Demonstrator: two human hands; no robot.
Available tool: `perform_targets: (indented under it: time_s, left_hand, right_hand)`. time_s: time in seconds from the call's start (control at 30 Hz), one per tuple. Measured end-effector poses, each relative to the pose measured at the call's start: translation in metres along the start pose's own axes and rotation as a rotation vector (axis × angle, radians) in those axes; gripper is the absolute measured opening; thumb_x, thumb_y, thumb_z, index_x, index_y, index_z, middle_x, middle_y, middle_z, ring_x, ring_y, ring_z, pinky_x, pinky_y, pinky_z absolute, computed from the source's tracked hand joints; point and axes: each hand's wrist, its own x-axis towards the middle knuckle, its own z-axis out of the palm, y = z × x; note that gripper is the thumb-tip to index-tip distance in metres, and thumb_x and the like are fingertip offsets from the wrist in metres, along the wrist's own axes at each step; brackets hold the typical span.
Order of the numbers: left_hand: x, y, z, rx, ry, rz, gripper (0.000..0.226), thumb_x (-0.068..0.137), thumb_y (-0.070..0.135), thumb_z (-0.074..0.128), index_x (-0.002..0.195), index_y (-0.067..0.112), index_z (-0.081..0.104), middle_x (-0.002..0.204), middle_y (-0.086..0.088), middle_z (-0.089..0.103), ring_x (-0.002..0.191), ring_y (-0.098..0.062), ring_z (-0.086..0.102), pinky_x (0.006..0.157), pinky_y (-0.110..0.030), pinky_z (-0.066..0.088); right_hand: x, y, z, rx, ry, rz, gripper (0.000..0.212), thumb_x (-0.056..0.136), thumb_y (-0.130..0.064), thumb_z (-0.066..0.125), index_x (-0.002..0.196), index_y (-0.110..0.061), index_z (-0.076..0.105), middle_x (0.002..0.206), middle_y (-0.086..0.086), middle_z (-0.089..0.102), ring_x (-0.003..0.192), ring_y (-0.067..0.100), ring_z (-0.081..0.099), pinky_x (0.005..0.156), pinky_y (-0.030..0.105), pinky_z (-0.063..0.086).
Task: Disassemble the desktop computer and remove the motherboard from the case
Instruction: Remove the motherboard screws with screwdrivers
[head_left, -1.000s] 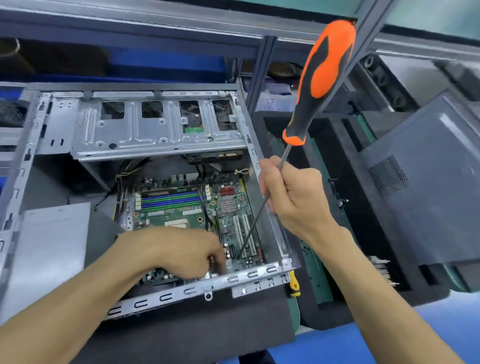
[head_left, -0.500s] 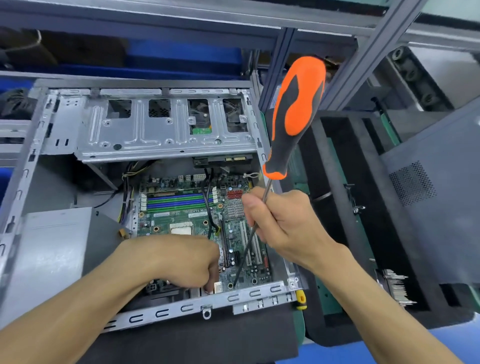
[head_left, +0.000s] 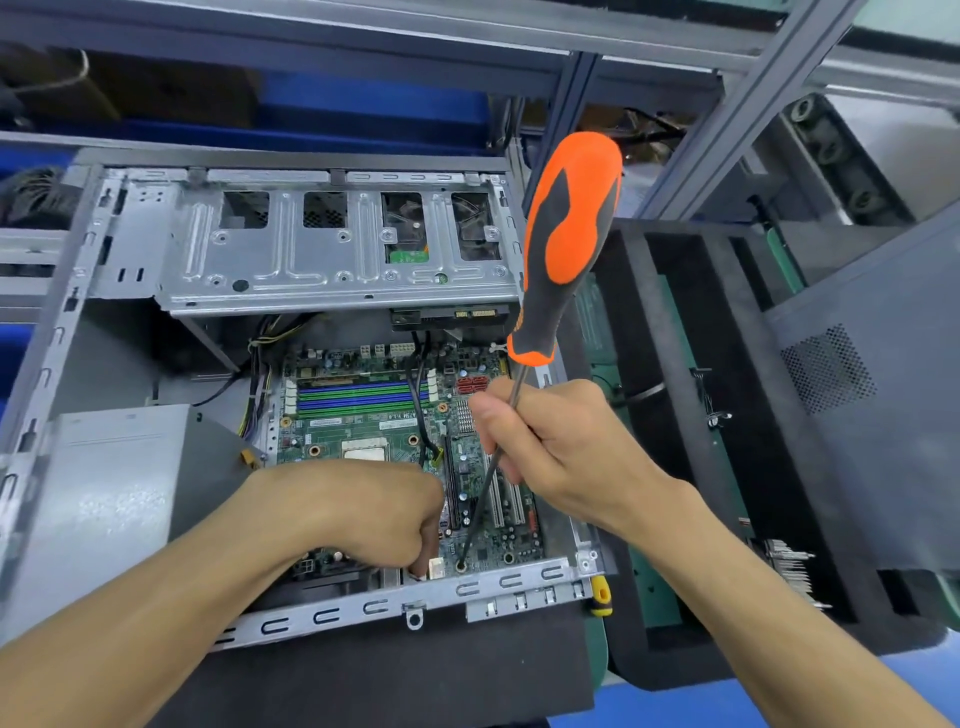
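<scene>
grey steel case (head_left: 311, 270) lies open, green motherboard (head_left: 374, 415) inside. left hand (head_left: 374, 514), grip curled, reaches down at the board's near edge; what it holds is hidden. right hand (head_left: 561, 457) pinches the shaft of an orange screwdriver (head_left: 566, 244), tip on a near-edge screw hole.

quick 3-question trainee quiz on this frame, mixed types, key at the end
1. True or false: the right hand grips the screwdriver by its orange handle.
2. Where does the screwdriver tip sit? A) in a memory slot B) on a screw hole at the motherboard's near edge C) on the drive cage
3. Fill in: the left hand is inside the ____, fingers curled down at the board's near edge.

Key: 1 false, it grips the metal shaft; 2 B; 3 case.
</scene>
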Motion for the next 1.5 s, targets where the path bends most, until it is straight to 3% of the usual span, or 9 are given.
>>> perform_targets:
  time_s: [0.1, 0.17, 0.4, 0.77, 1.13, 1.27, 1.4, 1.5]
  left_hand:
    - [0.001, 0.000, 0.001, 0.010, 0.004, 0.006, 0.044, 0.080, 0.000, 0.040, 0.095, 0.019, 0.077, 0.118, 0.005, 0.071, 0.108, -0.016, 0.064, 0.095, -0.036, 0.053]
    - [0.001, 0.000, 0.001, 0.011, 0.007, 0.010, 0.043, 0.080, 0.001, 0.040, 0.094, 0.020, 0.077, 0.118, 0.006, 0.071, 0.108, -0.015, 0.064, 0.095, -0.036, 0.053]
    - [0.002, -0.002, 0.002, 0.011, 0.013, 0.008, 0.042, 0.080, 0.001, 0.041, 0.094, 0.020, 0.077, 0.117, 0.006, 0.071, 0.107, -0.014, 0.065, 0.094, -0.036, 0.054]
    - [0.001, 0.000, 0.001, 0.016, 0.013, 0.011, 0.042, 0.081, 0.001, 0.041, 0.096, 0.018, 0.077, 0.118, 0.004, 0.071, 0.108, -0.016, 0.065, 0.094, -0.036, 0.054]
    - [0.000, 0.003, -0.001, 0.005, -0.018, -0.015, 0.043, 0.084, 0.001, 0.040, 0.100, 0.019, 0.076, 0.121, 0.007, 0.069, 0.109, -0.014, 0.063, 0.096, -0.035, 0.053]
    - [0.002, 0.000, -0.003, -0.035, -0.011, 0.010, 0.050, 0.081, -0.001, 0.039, 0.101, 0.024, 0.077, 0.098, 0.014, 0.070, 0.086, -0.006, 0.061, 0.074, -0.021, 0.053]
    - [-0.002, -0.008, -0.015, -0.192, 0.172, 0.111, 0.050, 0.080, -0.010, 0.038, 0.091, 0.019, 0.077, 0.094, 0.007, 0.074, 0.087, -0.009, 0.067, 0.079, -0.028, 0.057]
    - [-0.014, -0.008, -0.029, -0.430, 0.430, 0.181, 0.046, 0.082, -0.018, 0.035, 0.082, 0.007, 0.074, 0.081, -0.004, 0.075, 0.080, -0.018, 0.073, 0.076, -0.044, 0.060]
  right_hand:
    - [0.001, 0.002, 0.001, -0.042, -0.044, -0.001, 0.045, 0.103, -0.031, 0.039, 0.074, -0.004, 0.059, 0.051, 0.000, 0.050, 0.045, 0.026, 0.052, 0.048, 0.043, 0.045]
    - [0.001, 0.002, 0.002, -0.047, -0.056, -0.006, 0.045, 0.103, -0.031, 0.039, 0.075, -0.003, 0.060, 0.052, 0.003, 0.052, 0.045, 0.025, 0.052, 0.048, 0.043, 0.045]
    - [-0.001, 0.001, 0.001, -0.004, -0.024, -0.019, 0.045, 0.103, -0.028, 0.040, 0.071, -0.004, 0.060, 0.058, -0.015, 0.044, 0.047, 0.022, 0.057, 0.049, 0.041, 0.046]
    - [-0.001, 0.005, 0.003, 0.032, -0.031, 0.010, 0.045, 0.104, -0.030, 0.039, 0.072, -0.007, 0.060, 0.054, 0.000, 0.054, 0.047, 0.021, 0.056, 0.049, 0.041, 0.045]
    - [-0.001, 0.004, 0.001, 0.033, -0.123, 0.038, 0.048, 0.104, -0.033, 0.038, 0.072, -0.006, 0.062, 0.056, -0.005, 0.053, 0.050, 0.014, 0.054, 0.056, 0.035, 0.046]
    - [-0.002, -0.002, 0.000, -0.059, -0.206, 0.026, 0.053, 0.105, -0.038, 0.031, 0.076, -0.012, 0.068, 0.056, -0.006, 0.052, 0.054, 0.010, 0.054, 0.063, 0.025, 0.046]
    - [-0.005, -0.007, -0.004, -0.134, -0.258, 0.046, 0.055, 0.105, -0.040, 0.028, 0.077, -0.015, 0.068, 0.058, -0.002, 0.056, 0.056, 0.014, 0.056, 0.067, 0.034, 0.048]
    - [-0.011, -0.010, -0.006, -0.164, -0.263, 0.073, 0.054, 0.106, -0.039, 0.030, 0.077, -0.016, 0.069, 0.060, -0.001, 0.059, 0.058, 0.014, 0.056, 0.069, 0.038, 0.049]
